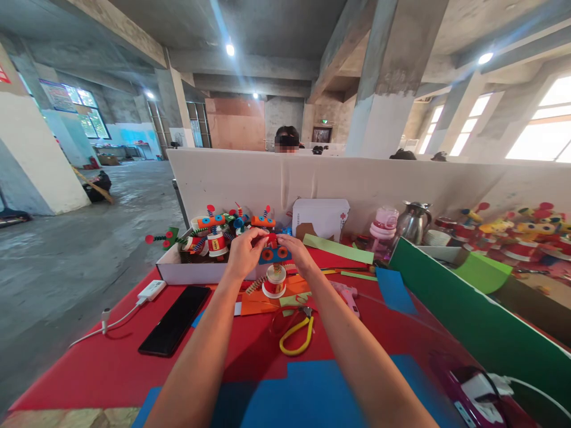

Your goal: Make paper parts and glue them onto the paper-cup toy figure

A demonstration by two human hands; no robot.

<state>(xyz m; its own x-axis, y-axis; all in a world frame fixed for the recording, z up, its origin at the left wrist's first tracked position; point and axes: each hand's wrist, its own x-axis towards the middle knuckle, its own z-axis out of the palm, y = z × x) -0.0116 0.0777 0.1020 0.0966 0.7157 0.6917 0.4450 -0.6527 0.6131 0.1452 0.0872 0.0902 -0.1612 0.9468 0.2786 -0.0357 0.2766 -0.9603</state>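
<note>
while you hold the blue foam piece [274,254] up between both hands, just above the small paper cup [273,281] on the red table [111,362], treat it as very light and soft. your left hand [244,252] pinches its left end and your right hand [295,249] pinches the right end, fingertips closed on the foam. it looks thin and bendy, with orange rings stuck on the front and a red bit on top that could peel off under pressure. grip it by the edges, lightly, away from the rings. the yellow-handled scissors [295,333] lie nearer you, untouched.
</note>
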